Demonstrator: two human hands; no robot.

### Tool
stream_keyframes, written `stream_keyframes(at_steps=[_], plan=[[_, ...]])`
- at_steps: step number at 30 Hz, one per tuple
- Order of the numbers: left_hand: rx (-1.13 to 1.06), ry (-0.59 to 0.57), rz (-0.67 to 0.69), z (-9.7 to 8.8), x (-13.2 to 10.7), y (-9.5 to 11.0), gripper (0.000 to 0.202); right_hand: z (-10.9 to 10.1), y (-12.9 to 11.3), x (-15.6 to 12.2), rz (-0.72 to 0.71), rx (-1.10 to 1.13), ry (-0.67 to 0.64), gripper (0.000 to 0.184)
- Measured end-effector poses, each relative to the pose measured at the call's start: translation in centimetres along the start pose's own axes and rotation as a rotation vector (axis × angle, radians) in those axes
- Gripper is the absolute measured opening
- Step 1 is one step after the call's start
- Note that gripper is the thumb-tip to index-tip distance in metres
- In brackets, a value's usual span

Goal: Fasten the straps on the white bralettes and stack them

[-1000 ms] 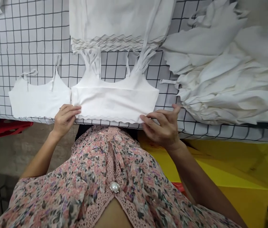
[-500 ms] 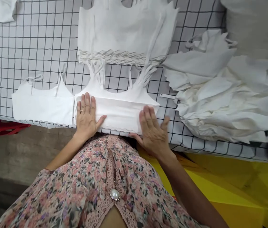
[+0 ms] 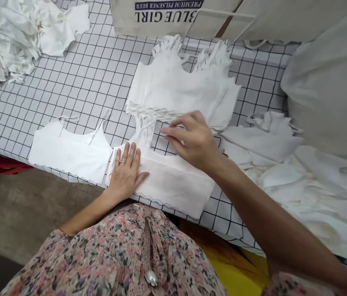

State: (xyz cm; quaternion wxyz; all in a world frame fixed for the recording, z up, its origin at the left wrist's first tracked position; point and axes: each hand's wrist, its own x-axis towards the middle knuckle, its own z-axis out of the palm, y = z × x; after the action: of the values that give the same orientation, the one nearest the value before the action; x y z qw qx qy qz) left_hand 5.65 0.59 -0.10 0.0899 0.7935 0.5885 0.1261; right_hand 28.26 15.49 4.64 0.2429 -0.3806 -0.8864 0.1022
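Note:
My left hand (image 3: 125,170) lies flat with its fingers apart on a white strappy cropped top (image 3: 173,183), pressing it to the grid-patterned table (image 3: 93,70). My right hand (image 3: 191,137) is open, its fingers spread just in front of the scalloped hem of a stack of white tops (image 3: 179,86). I cannot tell whether those fingers touch the stack. Left of my left hand, a second white strappy top (image 3: 68,154) lies flat, its edge beside the first top.
A loose heap of white fabric pieces (image 3: 299,185) lies at the right, another (image 3: 7,41) at the far left. A cardboard beer box printed BLUE GIRL (image 3: 161,16) stands at the back, beside a grey sack (image 3: 330,86). A yellow sheet (image 3: 235,263) lies below the table's front edge.
My right hand has left the top and moved up to the stack. My left hand has shifted slightly. The view has swung, bringing the box and the far-left heap into sight.

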Motion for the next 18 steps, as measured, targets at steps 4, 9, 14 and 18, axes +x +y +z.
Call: stream_keyframes(at_steps=[4,9,14,18], plan=[[0.022,-0.037,-0.016,0.1,-0.2,0.5,0.096,3.4,1.2,6.1,-0.175,-0.038,-0.303,0.023],[0.022,-0.028,-0.021,-0.1,-0.2,0.8,0.097,3.8,2.8,8.6,-0.265,0.046,-0.454,0.016],[0.007,-0.021,-0.037,0.3,-0.1,0.8,0.097,0.3,5.5,11.4,-0.095,0.148,-0.643,0.033],[0.022,0.01,-0.037,0.5,-0.1,0.7,0.095,-3.8,7.2,14.7,0.022,0.2,-0.802,0.051]])
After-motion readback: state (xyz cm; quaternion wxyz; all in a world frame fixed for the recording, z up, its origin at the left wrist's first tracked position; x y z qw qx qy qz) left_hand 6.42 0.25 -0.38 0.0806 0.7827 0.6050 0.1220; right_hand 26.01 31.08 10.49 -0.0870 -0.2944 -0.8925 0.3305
